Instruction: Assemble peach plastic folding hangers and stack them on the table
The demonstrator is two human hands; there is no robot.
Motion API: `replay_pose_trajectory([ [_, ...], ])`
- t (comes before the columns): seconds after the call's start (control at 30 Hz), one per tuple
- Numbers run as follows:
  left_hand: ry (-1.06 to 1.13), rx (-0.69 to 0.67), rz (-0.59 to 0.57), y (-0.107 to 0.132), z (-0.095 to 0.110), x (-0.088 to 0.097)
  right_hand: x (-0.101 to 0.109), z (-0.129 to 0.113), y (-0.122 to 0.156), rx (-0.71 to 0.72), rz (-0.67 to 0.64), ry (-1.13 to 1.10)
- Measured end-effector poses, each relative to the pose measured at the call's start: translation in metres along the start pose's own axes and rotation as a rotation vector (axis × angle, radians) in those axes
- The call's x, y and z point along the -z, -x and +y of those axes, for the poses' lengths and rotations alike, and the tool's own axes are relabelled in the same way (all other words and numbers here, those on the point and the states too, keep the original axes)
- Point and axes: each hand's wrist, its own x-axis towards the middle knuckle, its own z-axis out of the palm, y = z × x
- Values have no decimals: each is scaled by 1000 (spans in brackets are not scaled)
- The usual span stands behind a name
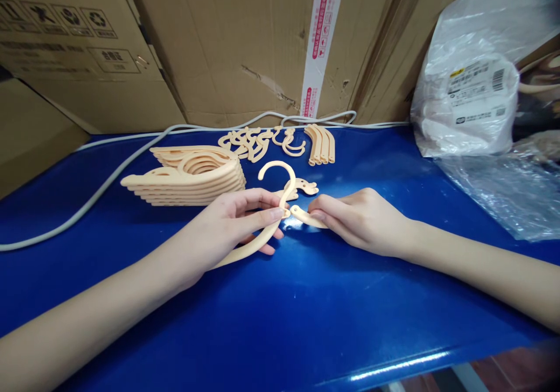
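Observation:
Between the thumb and fingers of my left hand (247,220) is a cream plastic hanger part (280,176), its hook curving upward and an arm running down to the left. My right hand (361,220) pinches a short curved hanger arm (304,215) whose holed end points left. That end lies close beside the joint at my left thumb; whether they touch I cannot tell. Just behind the hands are small cream pieces (306,186), partly hidden. A stack of cream hanger pieces (188,176) sits behind my left hand.
Loose cream hooks (249,143) and several curved arms (321,144) lie at the back of the blue table (306,322). A white cable (126,161) runs along the left and back. Cardboard boxes (245,42) stand behind; plastic bags (468,94) are at right.

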Motion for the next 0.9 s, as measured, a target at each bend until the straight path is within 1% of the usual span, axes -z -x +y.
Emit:
replay_pose_trajectory([
  [0.2, 10, -6, -29, -2, -2, 3, 1, 0, -2, 67, -73, -34],
  [0.27, 3, 6, -24, -2, -2, 3, 1, 0, -2, 80, -74, -23],
  [0.43, 10, 28, -14, 1, -1, 4, 1, -3, -1, 128, -44, 7],
  [0.63, -9, 2, -60, 2, -5, 6, 0, -8, -1, 181, 35, 116],
  [0.8, 2, -24, -157, -2, -8, 6, -1, -10, -2, 188, 119, 225],
  [0.9, 20, -20, -146, -2, -7, 4, -2, -10, -2, 182, 145, 229],
])
